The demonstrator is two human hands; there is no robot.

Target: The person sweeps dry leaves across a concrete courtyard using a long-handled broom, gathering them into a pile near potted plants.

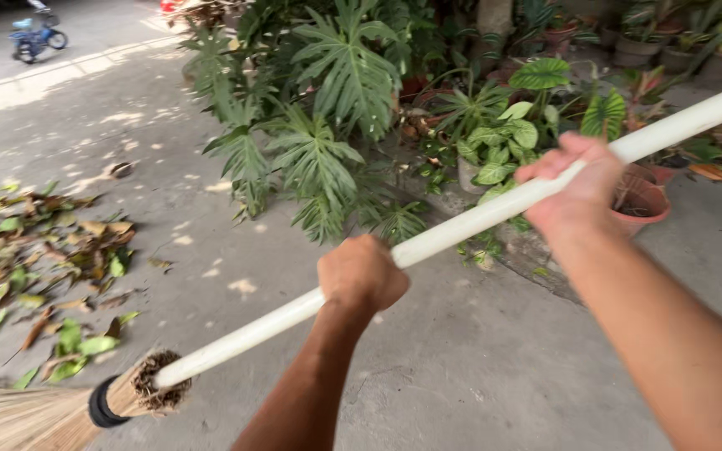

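the person is standing on a grey concrete floor [478, 367] in a shaded yard, gripping a long white broom handle [461, 227] with both hands. the left hand [363, 274] is sitting lower on the pole, its fingers [378, 288] clenched tight round it, knuckles facing up. the right hand [574, 188] is holding higher up, fingers wrapped over the pole, grasping it firmly. the handle is running on a slant from the upper right corner down to the lower left, where it is joining the straw broom head [35, 413], bound with a black band and lying low against the floor at the bottom left edge.

just beyond the broom head, a heap of green and brown fallen leaves [39, 259] is lying spread over the concrete on the left. the floor is looking rough, stained and faintly cracked, with patches of sunlight dappling it farther back. a bank of big-leaved green plants [327, 108] is filling the middle and right, bordered by a low stone edge. a terracotta pot [641, 205] is standing just behind the right hand. far off at the top left, a small blue tricycle [33, 38] is standing in the bright light.
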